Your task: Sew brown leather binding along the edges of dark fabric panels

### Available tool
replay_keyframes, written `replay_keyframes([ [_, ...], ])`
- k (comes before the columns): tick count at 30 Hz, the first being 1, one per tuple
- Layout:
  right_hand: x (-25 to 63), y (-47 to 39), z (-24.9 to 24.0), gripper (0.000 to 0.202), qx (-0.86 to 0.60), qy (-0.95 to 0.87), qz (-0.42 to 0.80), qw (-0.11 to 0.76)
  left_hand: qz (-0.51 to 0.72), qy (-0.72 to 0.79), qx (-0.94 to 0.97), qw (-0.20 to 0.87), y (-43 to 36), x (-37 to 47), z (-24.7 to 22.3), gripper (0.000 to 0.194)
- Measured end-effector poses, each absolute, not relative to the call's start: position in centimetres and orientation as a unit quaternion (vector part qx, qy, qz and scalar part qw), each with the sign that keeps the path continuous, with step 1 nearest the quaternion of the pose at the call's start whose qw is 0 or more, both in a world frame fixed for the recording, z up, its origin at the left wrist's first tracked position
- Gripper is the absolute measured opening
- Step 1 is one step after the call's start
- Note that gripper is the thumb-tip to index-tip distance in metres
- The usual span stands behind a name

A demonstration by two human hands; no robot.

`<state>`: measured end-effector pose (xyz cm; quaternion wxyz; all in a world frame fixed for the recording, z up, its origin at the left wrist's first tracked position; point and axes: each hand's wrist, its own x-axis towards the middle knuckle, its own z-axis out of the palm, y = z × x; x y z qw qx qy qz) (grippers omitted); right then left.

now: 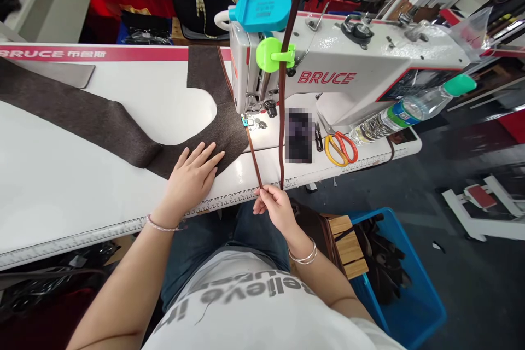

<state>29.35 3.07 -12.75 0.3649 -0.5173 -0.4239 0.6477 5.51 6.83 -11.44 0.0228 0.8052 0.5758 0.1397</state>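
Observation:
My left hand (197,174) lies flat with fingers spread on a dark brown fabric piece (135,134) that stretches across the sewing table. Between the fingertips of my right hand (274,205), at the table's front edge, is a narrow brown binding strip (255,158). It runs from there up to the needle area of the white sewing machine (324,54), where it meets the fabric's right edge. Another length of brown strip (281,104) hangs from above in front of the machine, passing by a green clip (275,54).
Scissors with orange and yellow handles (341,149), a blurred dark object (298,135) and a water bottle (404,115) lie right of the needle. A ruler tape (229,197) lines the front edge. A blue bin (410,279) with dark pieces stands at lower right.

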Motion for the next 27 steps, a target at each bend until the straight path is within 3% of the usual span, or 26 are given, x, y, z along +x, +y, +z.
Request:
replay_keyframes([
  [27, 29.31, 2.94, -13.14, 0.037, -0.513, -0.427, 0.644, 0.375, 0.154, 0.579, 0.800, 0.034, 6.87, 5.43, -11.45, 0.046],
])
